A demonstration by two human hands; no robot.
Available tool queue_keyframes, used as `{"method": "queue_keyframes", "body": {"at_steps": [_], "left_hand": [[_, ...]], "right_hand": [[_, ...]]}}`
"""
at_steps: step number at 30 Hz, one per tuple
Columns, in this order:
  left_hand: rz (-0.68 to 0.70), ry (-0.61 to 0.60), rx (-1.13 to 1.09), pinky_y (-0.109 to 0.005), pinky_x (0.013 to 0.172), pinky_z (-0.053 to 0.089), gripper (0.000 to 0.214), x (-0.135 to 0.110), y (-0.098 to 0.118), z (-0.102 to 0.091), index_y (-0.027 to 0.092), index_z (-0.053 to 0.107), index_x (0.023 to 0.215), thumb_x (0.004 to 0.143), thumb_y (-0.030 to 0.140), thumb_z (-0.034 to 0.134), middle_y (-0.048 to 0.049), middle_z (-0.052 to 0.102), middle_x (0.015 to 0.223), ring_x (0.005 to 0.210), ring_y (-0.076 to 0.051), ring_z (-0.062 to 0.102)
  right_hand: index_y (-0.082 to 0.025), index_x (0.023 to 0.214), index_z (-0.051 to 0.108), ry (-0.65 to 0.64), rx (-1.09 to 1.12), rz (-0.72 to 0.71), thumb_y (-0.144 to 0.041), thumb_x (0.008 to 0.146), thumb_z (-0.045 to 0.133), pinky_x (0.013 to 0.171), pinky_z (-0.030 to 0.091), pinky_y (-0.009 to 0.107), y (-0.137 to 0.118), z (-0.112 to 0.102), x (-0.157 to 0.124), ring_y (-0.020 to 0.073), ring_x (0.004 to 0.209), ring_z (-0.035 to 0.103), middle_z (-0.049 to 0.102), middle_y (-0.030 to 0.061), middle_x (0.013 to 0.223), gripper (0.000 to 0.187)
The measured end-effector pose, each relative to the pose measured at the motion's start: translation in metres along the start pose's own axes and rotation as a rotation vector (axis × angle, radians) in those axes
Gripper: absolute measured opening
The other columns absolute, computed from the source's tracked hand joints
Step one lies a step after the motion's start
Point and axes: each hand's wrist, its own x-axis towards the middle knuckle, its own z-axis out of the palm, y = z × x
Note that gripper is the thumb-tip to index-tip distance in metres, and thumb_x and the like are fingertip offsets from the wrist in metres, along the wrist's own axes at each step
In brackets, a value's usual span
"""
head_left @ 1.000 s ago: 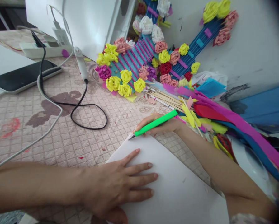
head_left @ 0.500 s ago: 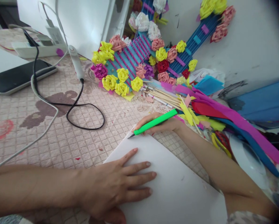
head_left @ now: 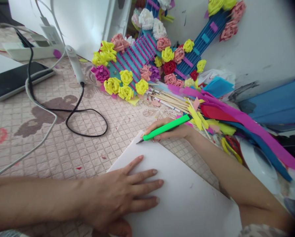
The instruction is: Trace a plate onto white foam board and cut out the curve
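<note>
My left hand (head_left: pixel 122 194) lies flat, fingers spread, on a white sheet of board (head_left: pixel 182 197) at the front of the table. My right hand (head_left: pixel 169 131) is closed around a green craft knife (head_left: pixel 166 127). The knife's blade tip rests at the sheet's far corner. Both forearms reach in from the lower edge of the view.
A pile of coloured paper strips (head_left: pixel 236 118) and wooden sticks (head_left: pixel 172 100) lies right of the knife. Blue and pink frames with paper flowers (head_left: pixel 137 62) lean at the back. A black cable (head_left: pixel 83 115), a white cable, a phone (head_left: pixel 14 79) and a power strip (head_left: pixel 31 47) lie to the left on the quilted tablecloth.
The view has drifted a little, so everything sits slightly further left and up. The knife's tip now lies just inside the sheet's corner. My left hand keeps its place on the sheet.
</note>
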Motion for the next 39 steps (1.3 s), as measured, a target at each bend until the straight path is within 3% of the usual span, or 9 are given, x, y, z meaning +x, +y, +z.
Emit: {"method": "queue_keyframes", "body": {"at_steps": [5, 12, 39], "left_hand": [[-0.004, -0.036, 0.006, -0.059, 0.113, -0.002, 0.070, 0.000, 0.000, 0.000, 0.017, 0.034, 0.144, 0.085, 0.043, 0.060, -0.0118, 0.022, 0.153, 0.142, -0.032, 0.015], [-0.014, -0.070, -0.015, -0.059, 0.112, -0.007, 0.070, 0.000, 0.000, 0.000, 0.018, 0.030, 0.146, 0.086, 0.041, 0.059, -0.0118, 0.018, 0.154, 0.143, -0.032, 0.012], [0.001, -0.064, 0.092, -0.058, 0.113, -0.004, 0.072, 0.002, -0.001, 0.002, 0.019, 0.035, 0.143, 0.082, 0.045, 0.063, -0.0119, 0.023, 0.153, 0.141, -0.034, 0.019]], "right_hand": [[-0.016, 0.116, 0.064, 0.036, 0.037, 0.021, -0.028, 0.082, 0.067, 0.076, 0.052, 0.025, 0.003, 0.002, -0.005, 0.0168, 0.097, 0.064, 0.068, 0.0090, 0.110, 0.036], [-0.015, 0.112, 0.065, 0.107, 0.129, 0.014, -0.024, 0.081, 0.068, 0.066, 0.053, 0.022, 0.001, 0.010, -0.011, 0.0112, 0.076, 0.064, 0.068, 0.0073, 0.098, 0.032], [-0.018, 0.110, 0.067, 0.456, 0.159, 0.169, -0.027, 0.081, 0.067, 0.065, 0.055, 0.023, -0.007, 0.042, -0.053, 0.0122, 0.073, 0.065, 0.069, 0.0048, 0.090, 0.031]]}}
